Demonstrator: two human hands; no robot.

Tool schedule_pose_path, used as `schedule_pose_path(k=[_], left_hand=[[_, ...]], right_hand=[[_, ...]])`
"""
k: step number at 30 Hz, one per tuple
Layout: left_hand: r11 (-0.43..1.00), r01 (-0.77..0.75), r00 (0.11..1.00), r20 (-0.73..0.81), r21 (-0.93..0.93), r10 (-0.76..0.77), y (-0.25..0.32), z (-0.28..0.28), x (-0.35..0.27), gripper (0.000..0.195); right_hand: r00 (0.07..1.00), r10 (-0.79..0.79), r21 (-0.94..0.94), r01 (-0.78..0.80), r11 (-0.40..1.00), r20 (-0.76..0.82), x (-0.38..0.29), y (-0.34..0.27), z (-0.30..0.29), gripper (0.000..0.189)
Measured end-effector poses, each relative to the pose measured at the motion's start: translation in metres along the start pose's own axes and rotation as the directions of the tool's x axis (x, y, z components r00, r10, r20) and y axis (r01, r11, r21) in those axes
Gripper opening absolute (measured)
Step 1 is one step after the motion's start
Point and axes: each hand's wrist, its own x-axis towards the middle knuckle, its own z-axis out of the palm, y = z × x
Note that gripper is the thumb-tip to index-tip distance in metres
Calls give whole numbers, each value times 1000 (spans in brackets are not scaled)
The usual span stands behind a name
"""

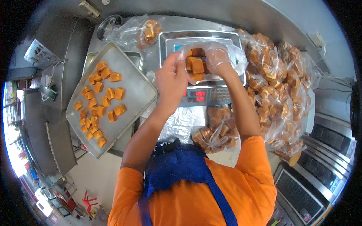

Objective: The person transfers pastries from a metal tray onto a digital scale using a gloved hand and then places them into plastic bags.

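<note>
A clear plastic bag [195, 48] rests open-mouthed on the steel pan of a digital scale [181, 34]. Inside it lie several golden-brown bread cubes [197, 66]. My left hand [173, 79] pinches the bag's left rim between thumb and fingers. At the right of the bag's mouth is my right hand [219, 58], wrapped in clear plastic, either a thin glove or the bag's film. Its fingertips are beside the bread, and their grip is hard to make out. Below the pan, the scale's display [196, 96] glows with red digits.
To the left, a metal baking tray [135, 101] bearing loose bread cubes [106, 101] lies askew over another tray [138, 58]. Filled, tied bags [271, 93] crowd the right side. Another filled bag [217, 132] sits near my apron. Plastic sheets [179, 121] lie before the scale.
</note>
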Motion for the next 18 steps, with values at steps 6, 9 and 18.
schedule_pose_path(k=[6, 9, 18], left_hand=[[996, 27, 998, 47, 85, -31, 0, -1, 3, 22], [1000, 0, 999, 33, -6, 0, -10, 0, 4, 21], [975, -175, 983, -28, 141, 180, -21, -1, -1, 40]], right_hand=[[949, 167, -63, -156, 986, 268, 13, 5, -6, 18], [973, 179, 260, -213, 942, 148, 3, 1, -32, 29], [964, 109, 750, -115, -651, 243, -50, -13, -66, 74]])
